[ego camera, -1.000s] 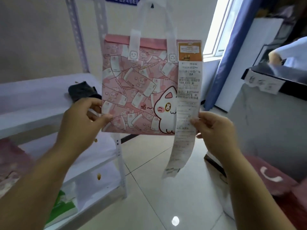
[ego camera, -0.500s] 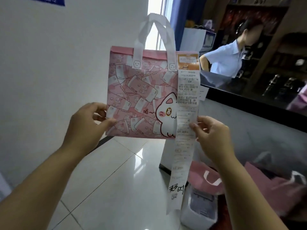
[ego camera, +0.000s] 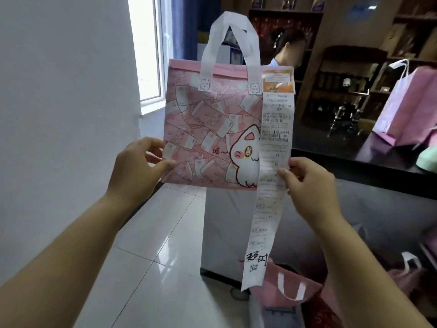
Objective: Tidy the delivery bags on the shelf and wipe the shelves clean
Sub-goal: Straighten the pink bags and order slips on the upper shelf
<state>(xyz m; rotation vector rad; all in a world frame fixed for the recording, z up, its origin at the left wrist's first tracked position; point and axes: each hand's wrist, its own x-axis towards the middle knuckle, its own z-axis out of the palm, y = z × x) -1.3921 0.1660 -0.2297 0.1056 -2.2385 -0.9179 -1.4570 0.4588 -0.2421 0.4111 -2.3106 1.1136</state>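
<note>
**Hands [ego camera: 139, 169] hold pink delivery bag [ego camera: 208, 129] up over tiled floor**

Pink delivery bag, printed with banknotes and a white cartoon cat, is held upright in the air in front of the camera, its two white handles [ego camera: 230, 43] standing above the top edge. The left hand pinches the bag's lower left corner, thumb on the printed face and fingers [ego camera: 151, 144] curled behind. The right hand [ego camera: 309, 185] clamps the lower right corner the same way, its thumb pressing on a long white receipt [ego camera: 272, 185] that lies over that edge. The receipt hangs from an orange sticker [ego camera: 278, 81] at the bag's top right corner and trails well below the bag's base, with handwritten black characters near its loose end.

Glossy pale floor [ego camera: 165, 256] shows under the bag, and a plain white wall [ego camera: 59, 114] with a bright window [ego camera: 146, 55] fills the left side. A dark worktop [ego camera: 354, 157] runs along the right, carrying a lilac-pink paper bag [ego camera: 406, 107]. A person [ego camera: 288, 48] stands behind the worktop, partly hidden by the bag's handles. Another pink bag with white handles [ego camera: 290, 290] sits low on the floor beside the receipt's end.
</note>
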